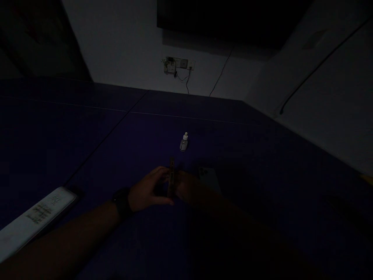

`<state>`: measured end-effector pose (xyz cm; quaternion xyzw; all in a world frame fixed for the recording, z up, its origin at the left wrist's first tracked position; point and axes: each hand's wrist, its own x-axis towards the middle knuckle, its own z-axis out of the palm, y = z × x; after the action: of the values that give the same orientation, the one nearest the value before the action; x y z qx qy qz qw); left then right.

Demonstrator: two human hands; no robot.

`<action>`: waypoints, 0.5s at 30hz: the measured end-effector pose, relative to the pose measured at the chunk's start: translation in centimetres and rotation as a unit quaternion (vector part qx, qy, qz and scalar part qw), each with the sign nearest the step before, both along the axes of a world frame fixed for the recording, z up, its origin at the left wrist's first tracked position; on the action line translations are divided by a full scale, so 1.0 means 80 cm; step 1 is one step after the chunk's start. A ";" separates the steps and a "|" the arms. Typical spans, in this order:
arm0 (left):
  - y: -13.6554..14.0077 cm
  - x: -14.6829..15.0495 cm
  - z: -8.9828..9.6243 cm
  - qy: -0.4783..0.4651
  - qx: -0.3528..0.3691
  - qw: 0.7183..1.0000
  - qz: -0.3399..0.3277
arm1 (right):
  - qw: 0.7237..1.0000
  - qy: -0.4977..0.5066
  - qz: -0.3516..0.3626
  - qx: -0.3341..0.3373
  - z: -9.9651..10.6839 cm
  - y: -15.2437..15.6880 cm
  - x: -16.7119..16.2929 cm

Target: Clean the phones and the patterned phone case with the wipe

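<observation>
In the dim head view, a thin, dark brown slab (171, 179) stands nearly edge-on to me between my hands. Its kind is too dark to make out. My left hand (147, 188), with a black watch (121, 203) on the wrist, curves in a C shape, fingertips at the slab's far part and thumb at its near end. My right hand (184, 186) is closed against the other side, deep in shadow, its fingers partly hidden. Beyond the hands a small clear dropper bottle (183, 145) with a white top stands upright. A phone (210, 178) lies beside my right forearm, which partly covers it.
A long white box (37, 217) with printing lies at the left on the dark blue surface (96, 175). At the back, a white wall (122, 54) carries sockets with cables (177, 66) and a large black screen (227, 23). Another cable (314, 70) hangs along the right wall.
</observation>
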<state>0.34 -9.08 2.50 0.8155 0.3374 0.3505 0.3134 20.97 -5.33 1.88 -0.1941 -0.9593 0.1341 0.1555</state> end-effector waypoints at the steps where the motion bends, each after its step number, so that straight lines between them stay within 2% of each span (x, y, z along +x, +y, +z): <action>1: 0.000 0.000 0.000 0.000 0.002 1.000 -0.002 | 1.000 -0.004 -0.002 0.002 -0.002 0.002 0.000; 4: 0.001 0.000 0.000 -0.001 0.002 1.000 -0.005 | 0.999 -0.004 -0.038 0.000 -0.010 0.004 -0.002; 8: 0.001 -0.001 -0.002 0.017 0.003 1.000 -0.006 | 0.999 0.003 0.003 -0.053 -0.010 -0.003 -0.002; 12: -0.002 -0.001 -0.004 0.040 0.021 0.999 0.007 | 0.993 0.013 0.002 -0.118 0.011 -0.008 0.013; 14: -0.003 -0.003 -0.003 0.043 0.029 0.999 0.013 | 0.990 0.029 -0.026 -0.135 0.028 -0.006 0.026; 15: -0.004 -0.004 -0.001 0.045 0.033 0.998 0.013 | 0.987 0.044 -0.064 -0.141 0.038 -0.004 0.033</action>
<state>0.04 -9.37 2.43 0.8358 0.3502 0.3286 0.2661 23.58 -5.67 4.91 -0.2690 -0.9085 0.2661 0.1773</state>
